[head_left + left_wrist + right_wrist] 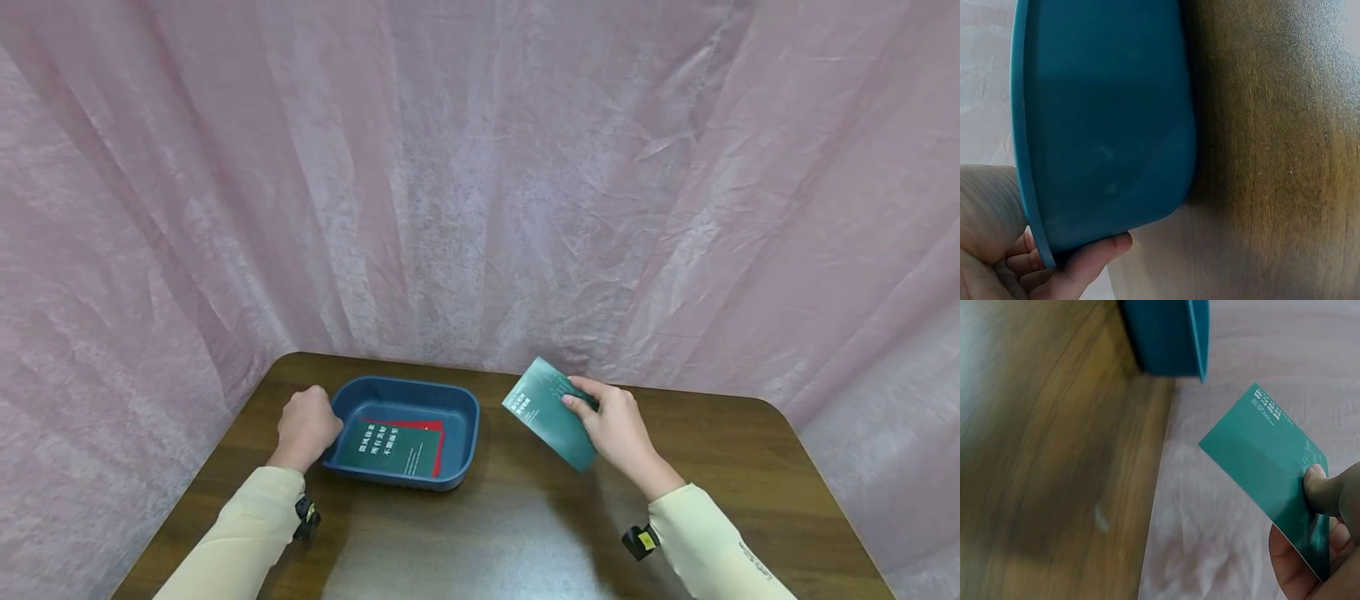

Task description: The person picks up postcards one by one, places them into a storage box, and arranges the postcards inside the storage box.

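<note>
A blue rectangular basin (408,386) stands on the left part of the table, and my left hand (306,423) grips its left rim. The left wrist view shows fingers (1094,259) curled under that rim against the outer wall. Inside the basin lies a dark green card (382,446) with white characters, overlapping a red card (441,454) beneath it. To the right of the basin, my right hand (618,425) pinches a teal green card (1260,453) by its edge, thumb on the printed face. This card is held tilted above the table, with small white print near one corner.
The brown wooden table (465,542) has rounded far corners. A pink velvety curtain (480,183) hangs right behind its back edge and down both sides. Black wrist cameras sit on both of my sleeves (251,521).
</note>
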`<control>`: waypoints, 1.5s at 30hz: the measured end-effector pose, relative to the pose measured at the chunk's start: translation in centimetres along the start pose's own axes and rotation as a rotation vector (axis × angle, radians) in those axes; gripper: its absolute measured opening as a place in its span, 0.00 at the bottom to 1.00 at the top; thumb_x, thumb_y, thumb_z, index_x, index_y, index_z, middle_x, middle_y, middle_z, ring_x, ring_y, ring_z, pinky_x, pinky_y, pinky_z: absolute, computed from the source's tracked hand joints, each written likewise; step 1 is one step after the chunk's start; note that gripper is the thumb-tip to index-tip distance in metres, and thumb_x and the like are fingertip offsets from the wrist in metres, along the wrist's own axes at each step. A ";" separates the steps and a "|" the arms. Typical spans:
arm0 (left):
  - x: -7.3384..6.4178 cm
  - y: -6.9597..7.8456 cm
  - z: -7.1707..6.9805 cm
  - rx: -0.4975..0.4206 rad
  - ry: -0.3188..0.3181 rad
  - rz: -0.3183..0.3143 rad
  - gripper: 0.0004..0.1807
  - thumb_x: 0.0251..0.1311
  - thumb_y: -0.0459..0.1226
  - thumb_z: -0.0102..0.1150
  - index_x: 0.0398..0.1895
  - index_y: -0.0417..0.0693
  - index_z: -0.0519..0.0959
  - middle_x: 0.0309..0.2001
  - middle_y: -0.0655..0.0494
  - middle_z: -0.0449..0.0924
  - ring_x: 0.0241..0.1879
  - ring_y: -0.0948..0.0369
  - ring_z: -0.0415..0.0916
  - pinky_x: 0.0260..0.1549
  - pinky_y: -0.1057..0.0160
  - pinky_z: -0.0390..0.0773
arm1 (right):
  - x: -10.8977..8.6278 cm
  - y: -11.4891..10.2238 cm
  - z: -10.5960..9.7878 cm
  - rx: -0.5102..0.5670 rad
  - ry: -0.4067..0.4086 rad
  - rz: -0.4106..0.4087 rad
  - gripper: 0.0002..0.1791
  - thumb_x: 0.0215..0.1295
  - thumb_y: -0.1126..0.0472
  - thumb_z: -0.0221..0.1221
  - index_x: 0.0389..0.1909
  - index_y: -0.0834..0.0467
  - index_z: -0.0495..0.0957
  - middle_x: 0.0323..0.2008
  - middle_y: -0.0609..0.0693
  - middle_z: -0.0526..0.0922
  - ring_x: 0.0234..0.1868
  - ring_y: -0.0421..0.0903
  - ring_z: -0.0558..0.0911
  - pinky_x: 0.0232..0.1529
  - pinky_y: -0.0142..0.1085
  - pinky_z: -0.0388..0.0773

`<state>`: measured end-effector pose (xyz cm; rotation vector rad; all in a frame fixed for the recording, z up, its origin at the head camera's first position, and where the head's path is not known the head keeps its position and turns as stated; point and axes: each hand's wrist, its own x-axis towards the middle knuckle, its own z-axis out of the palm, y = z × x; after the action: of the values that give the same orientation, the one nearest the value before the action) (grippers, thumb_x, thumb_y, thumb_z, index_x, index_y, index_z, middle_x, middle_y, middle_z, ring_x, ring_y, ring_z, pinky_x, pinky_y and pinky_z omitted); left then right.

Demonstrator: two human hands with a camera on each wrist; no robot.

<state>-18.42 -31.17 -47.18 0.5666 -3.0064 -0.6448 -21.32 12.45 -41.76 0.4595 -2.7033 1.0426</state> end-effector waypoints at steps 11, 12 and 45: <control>-0.1 0.1 0.1 0.002 -0.011 -0.001 0.06 0.47 0.34 0.59 0.24 0.37 0.78 0.22 0.45 0.76 0.23 0.52 0.73 0.15 0.56 0.71 | 1.7 -4.1 2.7 0.054 -0.037 -0.055 0.20 0.59 0.51 0.61 0.53 0.50 0.79 0.48 0.47 0.84 0.45 0.41 0.83 0.42 0.39 0.79; -0.1 0.0 0.1 0.006 -0.007 0.000 0.06 0.47 0.34 0.59 0.23 0.37 0.78 0.22 0.45 0.76 0.23 0.52 0.73 0.15 0.56 0.71 | 1.9 -4.5 2.9 0.054 -0.034 -0.071 0.19 0.59 0.52 0.61 0.52 0.50 0.79 0.48 0.47 0.84 0.46 0.41 0.82 0.43 0.40 0.79; 0.0 0.3 0.0 0.008 -0.013 -0.014 0.09 0.51 0.34 0.60 0.29 0.34 0.78 0.23 0.45 0.77 0.20 0.54 0.73 0.15 0.59 0.74 | 6.7 -12.7 13.7 -0.010 -0.350 -0.294 0.20 0.62 0.48 0.57 0.55 0.43 0.76 0.32 0.40 0.85 0.09 0.36 0.63 0.19 0.29 0.66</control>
<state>-18.49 -30.88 -47.06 0.5861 -3.0209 -0.6394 -24.08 -7.18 -41.93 1.0909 -2.8054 0.9385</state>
